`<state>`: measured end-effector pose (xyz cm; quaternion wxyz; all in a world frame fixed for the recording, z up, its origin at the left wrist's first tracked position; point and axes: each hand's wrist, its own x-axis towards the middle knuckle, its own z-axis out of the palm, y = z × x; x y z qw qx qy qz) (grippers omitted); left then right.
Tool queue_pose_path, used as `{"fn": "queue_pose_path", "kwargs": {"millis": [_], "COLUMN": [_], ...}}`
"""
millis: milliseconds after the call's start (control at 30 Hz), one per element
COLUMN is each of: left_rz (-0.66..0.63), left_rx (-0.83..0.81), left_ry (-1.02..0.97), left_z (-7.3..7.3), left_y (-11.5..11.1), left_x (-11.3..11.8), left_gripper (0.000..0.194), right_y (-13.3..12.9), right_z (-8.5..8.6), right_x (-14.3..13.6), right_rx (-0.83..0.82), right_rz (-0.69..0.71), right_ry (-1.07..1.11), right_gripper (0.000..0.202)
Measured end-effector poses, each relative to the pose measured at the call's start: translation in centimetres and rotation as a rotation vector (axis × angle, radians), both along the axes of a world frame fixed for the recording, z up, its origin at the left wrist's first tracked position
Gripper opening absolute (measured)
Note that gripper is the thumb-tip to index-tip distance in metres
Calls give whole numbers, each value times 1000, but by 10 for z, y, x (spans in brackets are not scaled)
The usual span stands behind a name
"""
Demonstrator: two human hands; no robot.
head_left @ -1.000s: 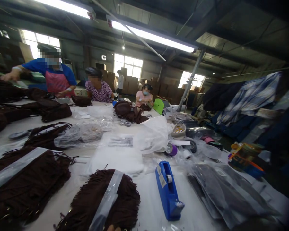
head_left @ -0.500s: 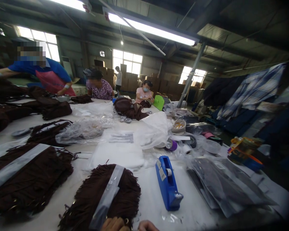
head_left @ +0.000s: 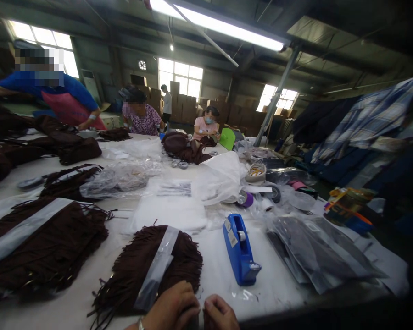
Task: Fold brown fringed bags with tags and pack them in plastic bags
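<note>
My left hand (head_left: 175, 306), with a bracelet at the wrist, is at the bottom centre with its fingers curled, beside the lower right edge of a dark brown fringed item (head_left: 129, 268). A pale, translucent strip (head_left: 156, 270) runs across that item. Just to the right, my right hand (head_left: 220, 312) is closed, thumb against the bent fingers. The two hands nearly touch, and what lies between their fingertips is too small to make out. A blue tape dispenser (head_left: 240, 256) stands on the table beyond my right hand.
Another fringed bundle (head_left: 44, 243) lies left. Grey items in clear bags (head_left: 326, 250) are at the right. White sheets (head_left: 168, 213), crumpled plastic (head_left: 124, 178) and a purple roll (head_left: 246, 199) lie farther back. Several people are around the far side of the table.
Both hands have come farther up into view, and more of the left hand and its wrist shows. The camera view has shifted slightly.
</note>
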<state>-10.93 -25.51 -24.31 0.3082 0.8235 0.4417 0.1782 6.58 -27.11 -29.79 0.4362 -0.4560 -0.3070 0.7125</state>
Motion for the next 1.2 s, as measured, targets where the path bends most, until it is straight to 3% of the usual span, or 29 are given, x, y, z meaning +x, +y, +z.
{"fn": "queue_pose_path", "kwargs": {"millis": [167,433,600,667,833,967,1200], "left_rz": [54,178,196,199,176,157,203], "left_rx": [-88,-320,-352,-339,-273,-262,-312], "left_ry": [-125,-221,-266,-256,-200,-217,-281], "left_z": [13,6,7,8,5,2,3], "left_y": [10,19,17,15,10,10,13], "left_x": [-1,7,12,14,16,14,15], "left_gripper": [14,17,18,17,16,19,14], "right_y": [-6,-3,1,-3,-12,-10,-13], "right_z": [27,14,16,18,23,26,23], "right_x": [-7,9,9,7,1,5,16], "right_rx": [-120,-244,-246,-221,-29,34,14], "right_rz": [-39,-222,-232,-174,-131,-99,110], "right_ry": [301,396,380,342,-53,-291,-263], "right_gripper": [27,20,39,47,29,29,25]}}
